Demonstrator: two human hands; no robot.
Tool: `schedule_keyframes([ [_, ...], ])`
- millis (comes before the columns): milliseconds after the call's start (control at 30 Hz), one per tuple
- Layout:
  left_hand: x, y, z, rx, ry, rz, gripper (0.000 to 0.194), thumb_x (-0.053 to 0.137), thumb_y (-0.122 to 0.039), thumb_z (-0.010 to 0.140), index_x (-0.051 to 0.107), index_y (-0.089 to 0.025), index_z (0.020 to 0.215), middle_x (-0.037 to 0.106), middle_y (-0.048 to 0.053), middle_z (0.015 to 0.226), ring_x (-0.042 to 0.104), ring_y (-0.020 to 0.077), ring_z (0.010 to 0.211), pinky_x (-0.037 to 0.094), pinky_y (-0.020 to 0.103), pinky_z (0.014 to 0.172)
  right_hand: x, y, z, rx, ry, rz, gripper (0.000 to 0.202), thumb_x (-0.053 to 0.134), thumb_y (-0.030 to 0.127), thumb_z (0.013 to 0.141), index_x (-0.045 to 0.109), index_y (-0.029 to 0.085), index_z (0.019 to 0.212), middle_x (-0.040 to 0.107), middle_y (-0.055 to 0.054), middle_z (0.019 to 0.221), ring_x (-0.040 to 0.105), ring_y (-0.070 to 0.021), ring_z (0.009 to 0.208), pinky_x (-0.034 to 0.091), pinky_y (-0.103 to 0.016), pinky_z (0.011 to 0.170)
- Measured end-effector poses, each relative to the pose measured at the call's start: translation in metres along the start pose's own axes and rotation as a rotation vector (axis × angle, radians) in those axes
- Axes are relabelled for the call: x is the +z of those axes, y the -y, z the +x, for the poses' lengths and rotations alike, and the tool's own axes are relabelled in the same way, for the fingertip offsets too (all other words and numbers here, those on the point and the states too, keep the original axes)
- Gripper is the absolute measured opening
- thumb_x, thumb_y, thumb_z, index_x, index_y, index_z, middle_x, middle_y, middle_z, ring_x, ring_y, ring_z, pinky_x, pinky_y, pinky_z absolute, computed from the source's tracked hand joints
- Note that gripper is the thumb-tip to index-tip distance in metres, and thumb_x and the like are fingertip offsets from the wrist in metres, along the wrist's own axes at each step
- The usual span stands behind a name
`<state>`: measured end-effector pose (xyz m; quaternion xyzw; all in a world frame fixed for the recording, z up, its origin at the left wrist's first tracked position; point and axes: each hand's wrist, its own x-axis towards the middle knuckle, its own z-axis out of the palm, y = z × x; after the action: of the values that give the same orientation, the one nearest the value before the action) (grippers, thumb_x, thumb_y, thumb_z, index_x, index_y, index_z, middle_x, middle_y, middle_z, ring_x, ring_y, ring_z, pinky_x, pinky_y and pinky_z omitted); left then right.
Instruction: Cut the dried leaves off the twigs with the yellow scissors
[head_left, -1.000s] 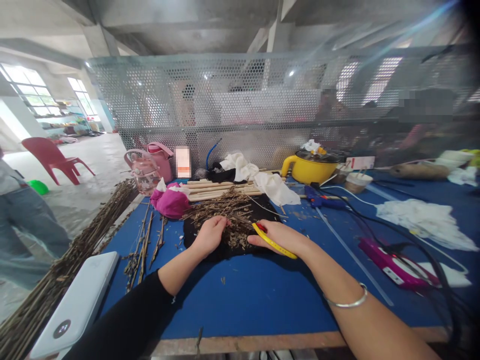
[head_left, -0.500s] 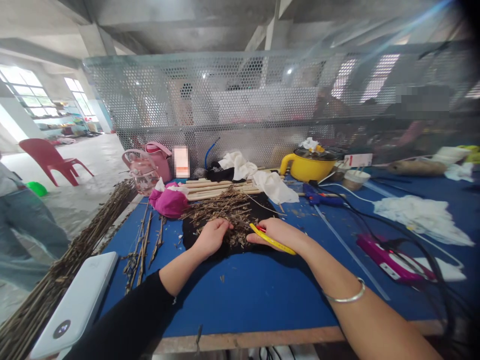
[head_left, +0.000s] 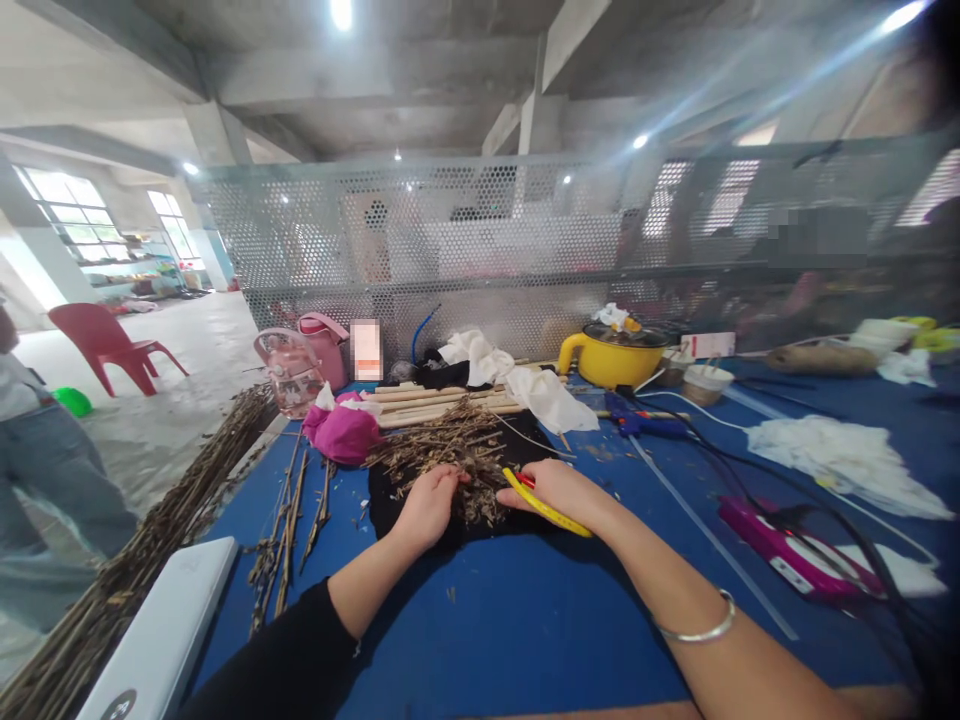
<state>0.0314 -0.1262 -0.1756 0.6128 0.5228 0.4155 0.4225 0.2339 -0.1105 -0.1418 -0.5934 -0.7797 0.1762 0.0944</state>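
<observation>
Dry brown stems and bits (head_left: 450,435) lie heaped on a black cloth (head_left: 386,510) on the blue table (head_left: 480,640). My left hand (head_left: 429,507) is closed at the near left side of the heap, fingertips pinched on something too small to make out. In my right hand (head_left: 551,490), at the heap's right side, is a tool with yellow and red handles (head_left: 551,512); its tip is hidden among the stems. Pale wooden sticks (head_left: 435,396) lie behind the heap, and a magenta cloth bundle (head_left: 343,430) sits at its left.
A yellow pot (head_left: 619,362), a blue glue gun (head_left: 645,417) and a magenta power strip (head_left: 791,550) with cables lie right. Pink bottles (head_left: 292,375), a white power bank (head_left: 165,630) and long dry stalks (head_left: 150,550) are left. A person (head_left: 56,480) stands beyond the stalks.
The view has tilted up, so the table and hands appear lower. Both hands stay at the heap in nearly the same pose, the right still holding the tool.
</observation>
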Motion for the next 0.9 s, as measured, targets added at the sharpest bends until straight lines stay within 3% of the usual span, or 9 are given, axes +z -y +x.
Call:
schedule_keyframes([
  [200, 0.008, -0.011, -0.013, 0.126, 0.006, -0.027, 0.031, 0.041, -0.019, 0.079, 0.061, -0.015, 0.102, 0.065, 0.005, 0.082, 0.056, 0.0168, 0.078, 0.041, 0.027, 0.075, 0.017, 0.029, 0.017, -0.065, -0.162, 0.415, 0.031, 0.061, 0.047, 0.065, 0.046, 0.02, 0.063, 0.052, 0.003, 0.053, 0.045, -0.0103, 0.048, 0.032, -0.02, 0.046],
  [300, 0.01, -0.015, -0.017, 0.128, -0.035, -0.047, 0.042, 0.038, -0.017, 0.081, 0.043, -0.013, 0.122, 0.063, 0.005, 0.082, 0.056, 0.0153, 0.075, 0.041, 0.027, 0.073, 0.018, 0.047, 0.023, -0.081, -0.229, 0.445, 0.024, 0.065, 0.036, 0.06, 0.047, 0.019, 0.064, 0.052, 0.003, 0.054, 0.046, -0.0109, 0.051, 0.033, -0.02, 0.048],
  [467, 0.009, -0.01, -0.015, 0.129, 0.015, -0.078, 0.048, 0.036, -0.02, 0.084, 0.028, -0.013, 0.131, 0.062, 0.001, 0.073, 0.054, 0.0124, 0.063, 0.041, 0.024, 0.065, 0.015, 0.063, 0.021, -0.11, -0.314, 0.447, 0.01, 0.057, 0.021, 0.06, 0.047, 0.019, 0.063, 0.055, 0.002, 0.058, 0.05, -0.0118, 0.054, 0.036, -0.021, 0.05],
  [533, 0.007, -0.007, -0.014, 0.144, 0.006, -0.027, 0.039, 0.037, -0.024, 0.085, 0.042, -0.014, 0.122, 0.063, 0.003, 0.076, 0.055, 0.0131, 0.067, 0.041, 0.024, 0.066, 0.014, 0.061, 0.02, -0.127, -0.326, 0.471, 0.009, 0.054, 0.02, 0.061, 0.047, 0.02, 0.065, 0.056, 0.003, 0.057, 0.051, -0.012, 0.053, 0.037, -0.021, 0.051],
  [633, 0.005, -0.006, -0.015, 0.164, -0.018, 0.09, 0.026, 0.041, -0.029, 0.083, 0.062, -0.015, 0.088, 0.065, 0.005, 0.08, 0.056, 0.0148, 0.071, 0.04, 0.025, 0.067, 0.015, 0.054, 0.02, -0.148, -0.364, 0.489, 0.012, 0.057, 0.022, 0.061, 0.046, 0.02, 0.066, 0.057, 0.002, 0.059, 0.051, -0.0119, 0.054, 0.039, -0.022, 0.053],
  [767, 0.004, -0.009, -0.017, 0.125, 0.043, 0.089, 0.024, 0.046, -0.03, 0.079, 0.063, -0.015, 0.07, 0.065, 0.003, 0.066, 0.052, 0.0131, 0.058, 0.037, 0.024, 0.057, 0.018, 0.045, 0.02, -0.148, -0.343, 0.465, 0.017, 0.059, 0.028, 0.064, 0.045, 0.02, 0.067, 0.057, 0.002, 0.061, 0.05, -0.0114, 0.055, 0.04, -0.022, 0.055],
  [900, 0.006, -0.009, -0.013, -0.055, 0.011, -0.143, 0.026, 0.053, -0.038, 0.074, 0.061, -0.014, 0.067, 0.064, 0.003, 0.061, 0.047, 0.0106, 0.049, 0.034, 0.023, 0.051, 0.022, 0.032, 0.012, -0.137, -0.353, 0.354, 0.022, 0.058, 0.036, 0.069, 0.046, 0.02, 0.077, 0.054, 0.002, 0.067, 0.048, -0.0119, 0.058, 0.039, -0.022, 0.056],
])
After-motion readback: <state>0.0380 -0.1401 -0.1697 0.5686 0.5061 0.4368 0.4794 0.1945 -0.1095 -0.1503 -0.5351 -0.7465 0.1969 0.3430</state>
